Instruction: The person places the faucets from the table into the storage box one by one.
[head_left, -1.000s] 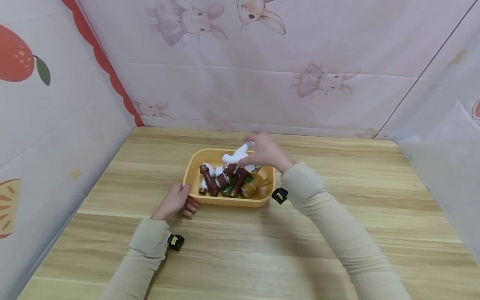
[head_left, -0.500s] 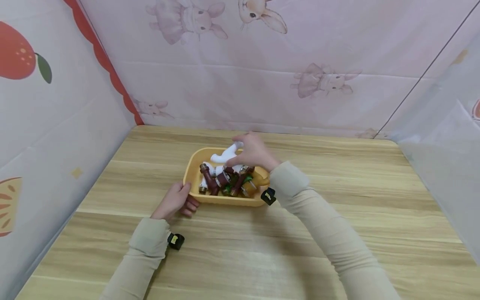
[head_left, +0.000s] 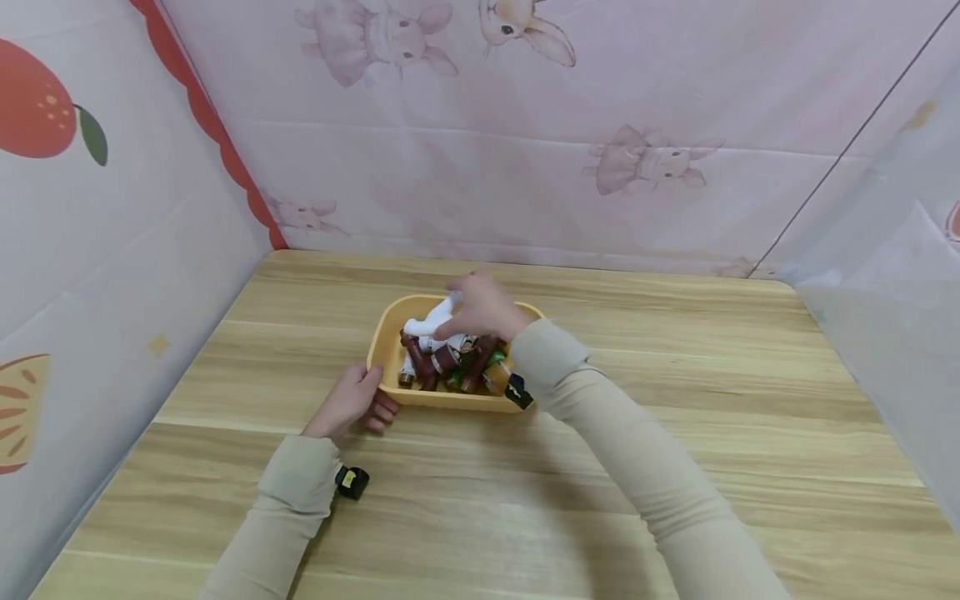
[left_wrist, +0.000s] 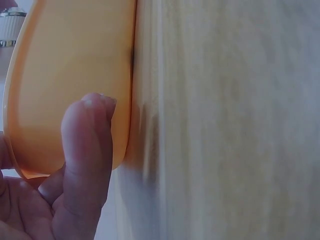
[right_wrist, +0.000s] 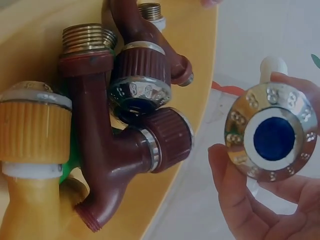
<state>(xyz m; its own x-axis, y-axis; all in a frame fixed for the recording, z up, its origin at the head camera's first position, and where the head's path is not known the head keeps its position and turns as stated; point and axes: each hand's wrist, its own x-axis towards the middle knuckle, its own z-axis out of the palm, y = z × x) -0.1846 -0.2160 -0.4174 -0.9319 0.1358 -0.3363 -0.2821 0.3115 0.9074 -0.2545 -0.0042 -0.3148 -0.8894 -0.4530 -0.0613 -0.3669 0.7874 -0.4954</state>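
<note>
My right hand (head_left: pixel 483 308) holds a white plastic tap (head_left: pixel 435 319) above the back of a yellow-orange tray (head_left: pixel 450 402). The right wrist view looks straight at this tap's round silver knob (right_wrist: pixel 250 137) with its blue centre. Below, in the tray, lie maroon taps (right_wrist: pixel 95 125) with threaded brass ends, a yellow tap (right_wrist: pixel 35 135), and part of a green one (right_wrist: pixel 70 155). More white parts lie under them. My left hand (head_left: pixel 352 402) grips the tray's front left corner, thumb at the rim and fingers (left_wrist: pixel 85 145) against the outer wall.
The tray stands on a wood-grain table (head_left: pixel 675 467). Printed cloth walls (head_left: pixel 487 183) rise behind the table and on both sides. A small black wrist camera (head_left: pixel 517 392) on the right cuff overlaps the tray's front right corner.
My right hand has moved left over the tray, carrying the white tap toward its back left part and slightly lower. The left hand and the tray have stayed in place.
</note>
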